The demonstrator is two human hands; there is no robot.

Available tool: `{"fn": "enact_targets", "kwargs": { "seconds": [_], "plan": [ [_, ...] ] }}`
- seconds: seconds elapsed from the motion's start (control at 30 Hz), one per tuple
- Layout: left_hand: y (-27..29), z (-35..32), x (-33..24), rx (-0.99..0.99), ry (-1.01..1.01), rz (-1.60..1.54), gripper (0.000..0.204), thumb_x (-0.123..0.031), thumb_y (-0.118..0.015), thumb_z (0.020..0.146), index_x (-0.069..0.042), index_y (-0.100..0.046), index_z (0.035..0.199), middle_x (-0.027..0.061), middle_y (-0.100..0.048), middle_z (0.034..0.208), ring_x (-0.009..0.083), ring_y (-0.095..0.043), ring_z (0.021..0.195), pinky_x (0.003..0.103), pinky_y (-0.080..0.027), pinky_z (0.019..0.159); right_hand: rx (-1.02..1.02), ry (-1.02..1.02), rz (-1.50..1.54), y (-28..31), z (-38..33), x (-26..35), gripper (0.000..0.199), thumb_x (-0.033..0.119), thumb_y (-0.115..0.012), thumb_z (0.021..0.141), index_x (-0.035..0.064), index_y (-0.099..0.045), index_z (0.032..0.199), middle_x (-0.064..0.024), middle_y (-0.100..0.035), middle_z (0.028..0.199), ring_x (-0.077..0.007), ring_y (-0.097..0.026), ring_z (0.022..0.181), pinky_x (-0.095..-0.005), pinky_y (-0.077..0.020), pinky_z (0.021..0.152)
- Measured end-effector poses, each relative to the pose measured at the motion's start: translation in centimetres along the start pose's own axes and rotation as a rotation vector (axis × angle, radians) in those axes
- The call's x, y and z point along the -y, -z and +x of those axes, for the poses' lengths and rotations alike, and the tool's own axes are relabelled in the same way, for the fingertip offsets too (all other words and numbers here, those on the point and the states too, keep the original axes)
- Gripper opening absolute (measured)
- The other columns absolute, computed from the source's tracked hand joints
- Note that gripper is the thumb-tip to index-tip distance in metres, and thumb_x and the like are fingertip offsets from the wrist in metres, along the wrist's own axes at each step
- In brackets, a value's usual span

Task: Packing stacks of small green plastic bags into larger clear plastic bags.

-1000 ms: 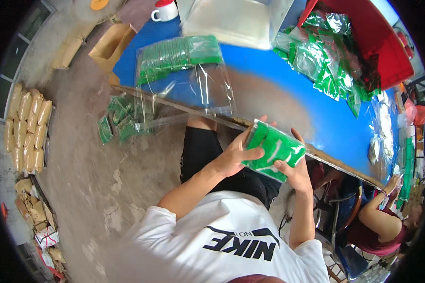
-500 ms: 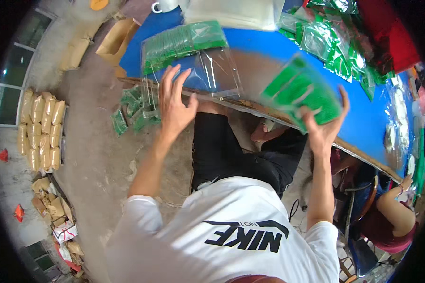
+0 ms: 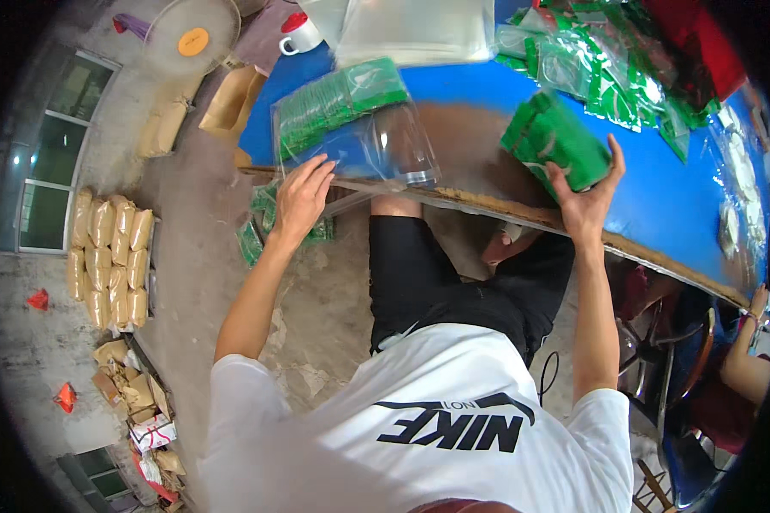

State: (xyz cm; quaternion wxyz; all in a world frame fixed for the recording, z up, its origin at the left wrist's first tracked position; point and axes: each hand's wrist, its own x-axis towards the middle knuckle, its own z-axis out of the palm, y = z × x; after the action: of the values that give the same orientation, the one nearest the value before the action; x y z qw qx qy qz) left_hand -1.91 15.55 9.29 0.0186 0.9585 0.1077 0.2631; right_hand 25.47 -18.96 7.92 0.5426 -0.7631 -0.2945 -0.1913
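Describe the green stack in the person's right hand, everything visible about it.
The green stack is a thick block of flat, glossy green packets pressed together, apparently plastic film with faint pale markings. The right hand grips it from below, fingers around its lower right end, tilting it with its long side sloping down to the right. It is held above the blue table, near the table's front edge. Only that hand touches it; the left hand is away at a clear bag.

Left hand left the green stack — now on the clear bag.

Green packets, blue table
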Motion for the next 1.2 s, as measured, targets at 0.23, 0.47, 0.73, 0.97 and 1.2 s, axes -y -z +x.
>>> {"fn": "enact_targets", "kwargs": {
  "seconds": [0.23,0.47,0.73,0.97,1.2],
  "plan": [
    [-2.6,4.0,-6.2,0.004,0.037,-0.164,0.018,-0.014,-0.065,0.091,-0.004,-0.073,0.104,0.0099,-0.071,0.109,0.0296,-0.068,0.097,0.038,-0.054,0.084,0.129,-0.542,0.846,1.4,1.9,1.3,0.063,0.026,-0.071,0.090,0.0007,-0.043,0.141,-0.0115,-0.058,0.127,-0.0181,-0.061,0.111,-0.0322,-0.0507,0.094],
    [-6.9,7.3,-12.1,0.098,0.189,-0.270,0.014,-0.014,-0.067,0.087,-0.005,-0.075,0.096,0.0130,-0.065,0.091,0.0336,-0.064,0.087,0.042,-0.052,0.078,0.294,-0.947,1.190,0.0,2.6,5.1,0.054,0.043,-0.071,0.087,0.0088,-0.059,0.126,-0.0088,-0.067,0.116,-0.0235,-0.065,0.102,-0.0405,-0.0530,0.090],
    [-5.4,9.8,-10.6,0.034,0.505,-0.806,0.008,-0.007,-0.069,0.084,-0.001,-0.073,0.087,0.0102,-0.062,0.070,0.0241,-0.063,0.067,0.037,-0.049,0.061,1.008,-0.798,0.605,-3.8,5.7,3.2,0.057,0.026,-0.078,0.082,0.0029,-0.056,0.129,-0.0093,-0.067,0.116,-0.0170,-0.067,0.100,-0.0392,-0.0573,0.085],
    [-1.5,11.5,-14.0,-0.229,0.186,-0.357,0.009,-0.007,-0.075,0.078,-0.007,-0.067,0.083,0.0077,-0.060,0.077,0.0273,-0.061,0.069,0.039,-0.049,0.063,0.919,-0.972,0.556,-4.3,8.6,3.5,0.043,0.028,-0.076,0.084,0.0093,-0.063,0.119,-0.0052,-0.069,0.106,-0.0155,-0.067,0.090,-0.0334,-0.0555,0.073],
    [-2.5,11.3,-15.1,-0.299,0.165,-0.304,0.011,-0.005,-0.074,0.078,-0.007,-0.065,0.082,0.0077,-0.060,0.080,0.0292,-0.063,0.075,0.041,-0.049,0.063,0.635,-0.859,0.510,-7.5,6.4,6.4,0.074,0.022,-0.084,0.075,-0.0045,-0.044,0.132,-0.0160,-0.064,0.112,-0.0194,-0.066,0.097,-0.0363,-0.0555,0.081]
  ]
}}
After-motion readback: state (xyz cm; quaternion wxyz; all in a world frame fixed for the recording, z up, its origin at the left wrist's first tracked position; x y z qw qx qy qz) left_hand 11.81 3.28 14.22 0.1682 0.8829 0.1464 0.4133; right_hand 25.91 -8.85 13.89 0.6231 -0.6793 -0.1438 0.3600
